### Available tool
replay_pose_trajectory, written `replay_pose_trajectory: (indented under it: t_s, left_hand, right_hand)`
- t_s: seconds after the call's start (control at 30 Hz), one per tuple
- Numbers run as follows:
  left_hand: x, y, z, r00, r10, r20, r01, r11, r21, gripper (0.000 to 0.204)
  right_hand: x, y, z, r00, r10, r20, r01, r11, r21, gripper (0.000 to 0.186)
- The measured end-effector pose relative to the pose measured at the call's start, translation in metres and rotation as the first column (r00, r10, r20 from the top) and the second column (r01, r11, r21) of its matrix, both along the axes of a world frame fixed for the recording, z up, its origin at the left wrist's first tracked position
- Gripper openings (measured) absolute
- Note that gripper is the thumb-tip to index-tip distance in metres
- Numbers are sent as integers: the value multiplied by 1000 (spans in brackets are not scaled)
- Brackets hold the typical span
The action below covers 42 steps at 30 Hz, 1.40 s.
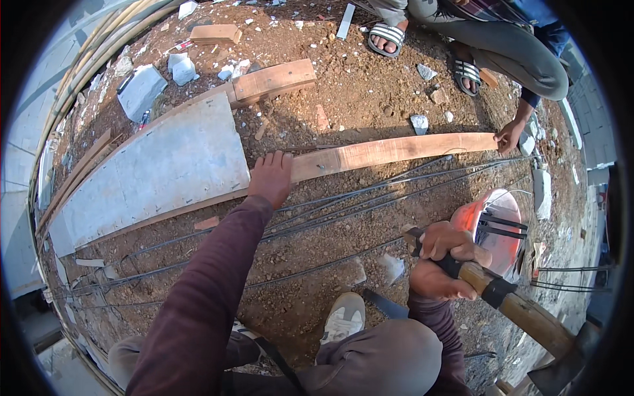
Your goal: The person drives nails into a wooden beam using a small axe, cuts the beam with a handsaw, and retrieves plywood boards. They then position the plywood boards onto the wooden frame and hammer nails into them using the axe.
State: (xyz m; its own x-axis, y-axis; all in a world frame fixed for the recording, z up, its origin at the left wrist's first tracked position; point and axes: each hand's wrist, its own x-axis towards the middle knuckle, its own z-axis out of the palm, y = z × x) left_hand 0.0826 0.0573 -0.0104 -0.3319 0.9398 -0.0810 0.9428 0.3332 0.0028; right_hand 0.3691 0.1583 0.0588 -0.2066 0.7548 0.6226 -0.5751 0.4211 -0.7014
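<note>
My left hand (271, 177) reaches forward and is closed over the near end of a long wooden plank (389, 150), beside a grey sheet-covered wooden panel (158, 158). The sheet is studded with nail heads along its edges. A co-worker's hand (508, 137) holds the plank's far right end. My right hand (452, 254) is wrapped round the taped wooden handle of a hammer (535, 320). Its dark metal head points down toward the lower right, partly in shadow at the rim.
Steel rods (356, 198) lie across the dirt below the plank. An orange-and-white helmet (505, 231) sits beyond my right hand. A thick wooden block (274, 80) adjoins the panel. Broken white stones (142, 92) are scattered about. The co-worker's sandalled foot (386, 39) rests at the top. A saw blade (385, 305) lies near my shoe.
</note>
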Motion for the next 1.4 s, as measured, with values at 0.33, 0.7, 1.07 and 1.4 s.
replay_pose_trajectory:
  t_s: [0.33,0.7,1.07,1.4]
  left_hand:
    - [0,1,0,999,3,-50,0,998,61,49]
    - [-2,3,-2,995,9,-97,-1,997,77,44]
    - [0,3,7,1000,8,13,-8,1000,12,50]
    - [4,1,4,1000,17,-26,-14,993,120,53]
  right_hand:
    - [-8,1,29,843,-158,515,253,960,-120,49]
    - [-5,6,4,546,-25,838,128,990,-53,42]
    - [-8,9,4,215,-41,976,117,993,16,37]
    - [-29,-10,14,232,-48,972,-62,996,64,44]
